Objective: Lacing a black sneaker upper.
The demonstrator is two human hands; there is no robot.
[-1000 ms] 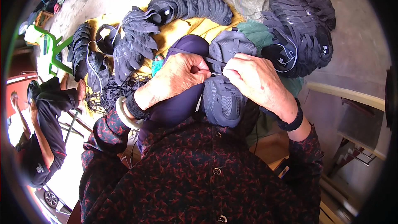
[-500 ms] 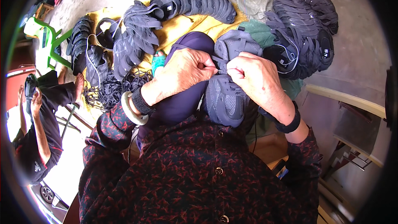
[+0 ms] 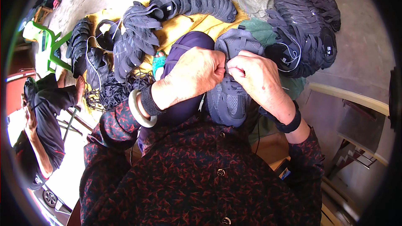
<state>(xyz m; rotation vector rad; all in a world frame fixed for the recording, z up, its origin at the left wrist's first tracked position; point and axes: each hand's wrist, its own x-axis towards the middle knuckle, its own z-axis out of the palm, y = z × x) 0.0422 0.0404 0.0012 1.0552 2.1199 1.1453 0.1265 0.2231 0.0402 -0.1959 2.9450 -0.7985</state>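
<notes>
A dark grey shoe upper [image 3: 228, 104] lies across my lap, its rounded toe toward me and its padded collar [image 3: 238, 44] away from me. Over its lacing area my left hand [image 3: 194, 71] is closed in a pinch, with the thumb and fingers pressed together on a black shoelace that they mostly cover. Just to the right, my right hand [image 3: 257, 75] pinches at the upper's middle, almost meeting the left; its fingertips also appear closed on the lace, largely hidden by the knuckles.
Overlapping rows of dark shoe uppers [image 3: 194, 4] lie on a yellow cloth [image 3: 178, 29], with another pile [image 3: 299, 29] at right. A tangle of black laces [image 3: 115, 88] sits left of my knee. A green chair [image 3: 52, 44] and a co-worker's forearm [image 3: 37, 146] are at left.
My left hand has moved slightly right and turned so its knuckles hide the lace. My right hand stays nearly still. The co-worker's hands at left have lowered.
</notes>
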